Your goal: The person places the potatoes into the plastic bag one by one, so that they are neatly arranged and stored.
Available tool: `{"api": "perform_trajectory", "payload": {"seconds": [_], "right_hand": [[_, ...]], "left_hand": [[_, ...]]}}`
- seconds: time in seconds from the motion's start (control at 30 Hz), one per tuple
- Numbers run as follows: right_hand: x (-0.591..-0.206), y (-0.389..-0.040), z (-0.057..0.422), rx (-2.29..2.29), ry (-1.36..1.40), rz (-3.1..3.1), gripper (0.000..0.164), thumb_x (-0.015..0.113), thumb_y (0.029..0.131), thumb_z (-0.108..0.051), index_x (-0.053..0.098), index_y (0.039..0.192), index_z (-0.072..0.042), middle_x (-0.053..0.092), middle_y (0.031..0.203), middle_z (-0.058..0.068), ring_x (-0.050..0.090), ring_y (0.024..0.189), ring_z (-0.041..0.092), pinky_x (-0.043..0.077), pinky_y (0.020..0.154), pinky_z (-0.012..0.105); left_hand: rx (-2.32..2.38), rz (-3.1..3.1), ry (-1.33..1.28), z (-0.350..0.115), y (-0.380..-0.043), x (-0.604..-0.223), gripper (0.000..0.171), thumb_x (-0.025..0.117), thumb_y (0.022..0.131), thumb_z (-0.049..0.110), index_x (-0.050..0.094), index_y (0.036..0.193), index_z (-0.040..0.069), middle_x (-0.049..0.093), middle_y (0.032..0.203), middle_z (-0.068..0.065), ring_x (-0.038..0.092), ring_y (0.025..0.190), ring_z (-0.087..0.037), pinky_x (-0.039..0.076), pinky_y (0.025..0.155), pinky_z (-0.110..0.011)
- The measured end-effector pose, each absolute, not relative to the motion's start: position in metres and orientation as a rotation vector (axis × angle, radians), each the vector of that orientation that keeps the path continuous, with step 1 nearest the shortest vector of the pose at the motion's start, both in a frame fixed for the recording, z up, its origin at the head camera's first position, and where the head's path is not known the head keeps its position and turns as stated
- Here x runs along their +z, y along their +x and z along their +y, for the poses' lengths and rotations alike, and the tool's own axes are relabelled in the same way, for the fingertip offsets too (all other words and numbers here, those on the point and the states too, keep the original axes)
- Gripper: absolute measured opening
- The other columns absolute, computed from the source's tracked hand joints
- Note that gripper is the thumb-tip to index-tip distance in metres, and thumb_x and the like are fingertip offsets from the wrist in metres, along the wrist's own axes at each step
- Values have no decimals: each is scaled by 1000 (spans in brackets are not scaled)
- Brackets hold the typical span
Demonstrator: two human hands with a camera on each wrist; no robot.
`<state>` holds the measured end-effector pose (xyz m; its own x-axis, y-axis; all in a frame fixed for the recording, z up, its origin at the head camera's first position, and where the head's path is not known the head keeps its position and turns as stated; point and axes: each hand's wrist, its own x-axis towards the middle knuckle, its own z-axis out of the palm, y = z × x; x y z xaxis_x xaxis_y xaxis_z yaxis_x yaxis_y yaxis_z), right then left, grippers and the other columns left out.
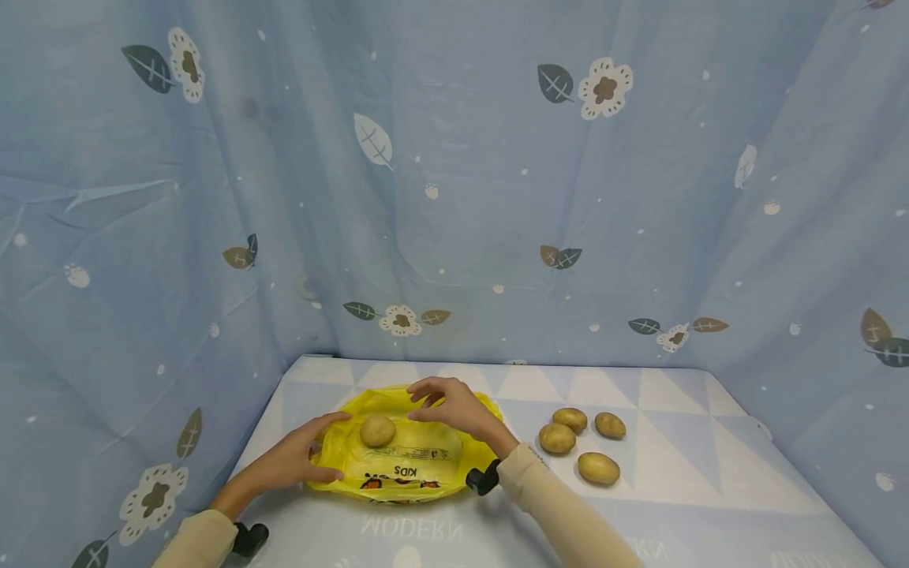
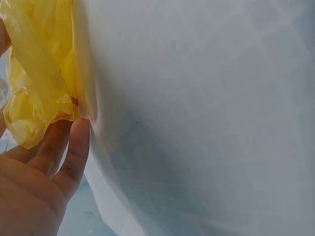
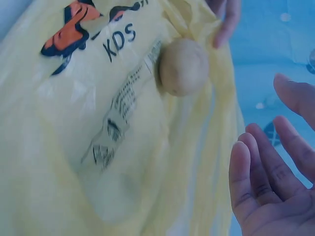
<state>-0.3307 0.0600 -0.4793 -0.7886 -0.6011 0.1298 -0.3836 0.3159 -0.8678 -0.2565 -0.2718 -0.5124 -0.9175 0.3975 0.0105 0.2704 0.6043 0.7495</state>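
Lone potato (image 1: 377, 431) on a yellow bag (image 1: 426, 442), toward its ten o'clock.
Left hand (image 1: 294, 459), fingers loosely spread, touches the bag at nine o'clock; right hand (image 1: 454, 406), released, hovers at one; four more potatoes (image 1: 557, 439) lie on the counter (image 1: 682, 457) at three.

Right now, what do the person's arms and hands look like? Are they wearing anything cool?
The left hand and right hand have no gloves. The left sleeve and right sleeve are plain, long and beige. Each wrist has a small black gadget, and a thin bracelet shows beside the right cuff.
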Motion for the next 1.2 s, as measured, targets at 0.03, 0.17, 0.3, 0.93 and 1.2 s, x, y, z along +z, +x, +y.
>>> {"api": "perform_trajectory", "payload": {"seconds": [0.03, 0.17, 0.3, 0.93, 1.2], "right_hand": [[-478, -331, 64, -1473, -895, 2364, 43, 80, 92, -26, 69, 132, -13, 69, 124, 12, 64, 103, 20, 55, 86, 34], [-472, -330, 82, -1502, -871, 2374, 43, 80, 93, -27, 68, 132, -14, 68, 125, 13, 63, 104, 22, 55, 89, 38], [-466, -328, 103, -1513, -828, 2416, 41, 79, 93, -32, 69, 131, -22, 69, 125, 10, 63, 104, 21, 55, 89, 37], [-460, -302, 208, -1610, -574, 2530, 44, 80, 91, -33, 67, 132, -23, 68, 128, 5, 63, 107, 23, 55, 90, 36], [-468, -288, 245, -1667, -456, 2530, 47, 81, 91, -31, 66, 134, -19, 69, 125, 7, 63, 108, 27, 56, 88, 35]], "left_hand": [[1210, 2668, 562, -272, -257, -513, 92, 90, 81, 28, 40, 156, 11, 37, 159, -22, 35, 143, -48, 45, 102, -65], [1212, 2669, 556, -273, -257, -513, 91, 90, 81, 29, 41, 156, 11, 37, 160, -22, 35, 143, -48, 45, 102, -66], [1201, 2674, 544, -272, -258, -513, 92, 90, 80, 30, 41, 155, 12, 37, 160, -22, 35, 143, -48, 46, 102, -65], [1188, 2687, 535, -271, -257, -513, 93, 91, 79, 31, 41, 156, 13, 39, 158, -22, 35, 143, -48, 42, 105, -65], [1183, 2688, 518, -272, -256, -512, 93, 91, 79, 32, 42, 155, 15, 38, 159, -22, 35, 144, -48, 43, 105, -66]]}}
